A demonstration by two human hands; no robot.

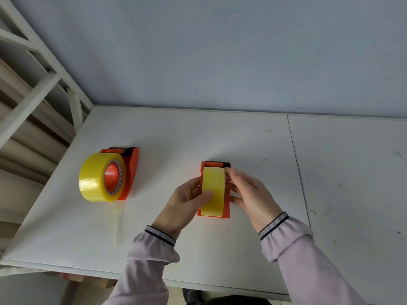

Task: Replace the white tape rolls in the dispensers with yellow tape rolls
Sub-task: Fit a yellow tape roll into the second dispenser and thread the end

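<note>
Two orange dispensers sat on the white desk (220, 133). The left dispenser (131, 170) already carried a yellow tape roll (97, 179) on its hub, untouched. The right dispenser (214, 190) held a second yellow roll (212, 192) — the left hand (187, 205) gripped that roll, thumb on its face; the right hand (248, 194) pinched the roll's upper right edge, fingers against the dispenser's side.
</note>
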